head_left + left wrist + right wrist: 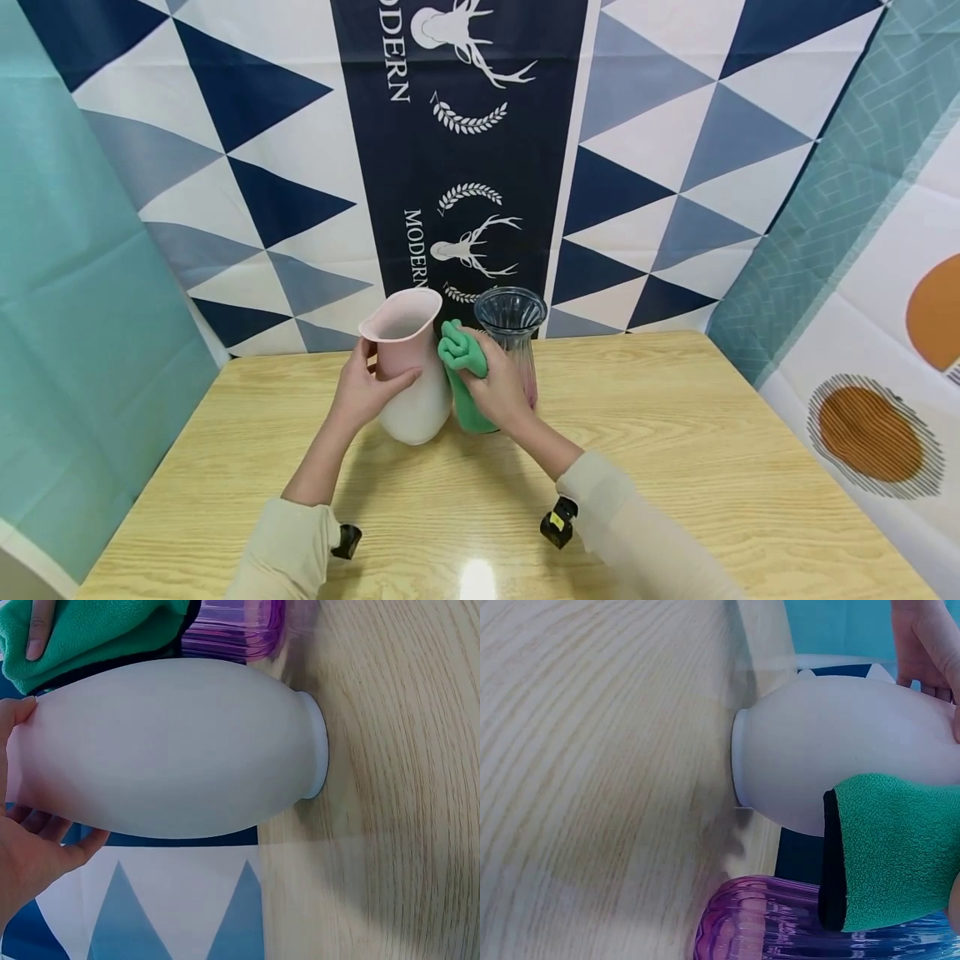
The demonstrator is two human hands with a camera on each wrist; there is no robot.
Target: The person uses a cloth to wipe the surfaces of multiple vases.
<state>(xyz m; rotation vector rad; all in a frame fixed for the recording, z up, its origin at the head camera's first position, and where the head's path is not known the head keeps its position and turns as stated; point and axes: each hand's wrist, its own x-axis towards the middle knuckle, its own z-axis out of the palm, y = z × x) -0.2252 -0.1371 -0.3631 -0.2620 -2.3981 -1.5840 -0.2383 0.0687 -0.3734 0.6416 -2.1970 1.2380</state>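
A pink-to-white vase (415, 408) with a wavy rim stands on the table, tilted slightly. My left hand (365, 390) grips its neck, thumb across the front and fingers round the far left side. In the left wrist view the vase's white body (180, 750) and its foot show. My right hand (498, 383) holds a folded green cloth (467, 358) with a dark edge, close against the vase's right side. Just behind that hand stands a ribbed glass vase (512, 312), blue at the top and pink-purple below, partly hidden by the hand and cloth.
The light wooden table (660, 467) runs up to a patterned backdrop (300, 167) behind the vases. A teal curtain (90, 275) hangs on the left, and a printed cloth (885, 333) on the right. Small black devices sit at both wrists.
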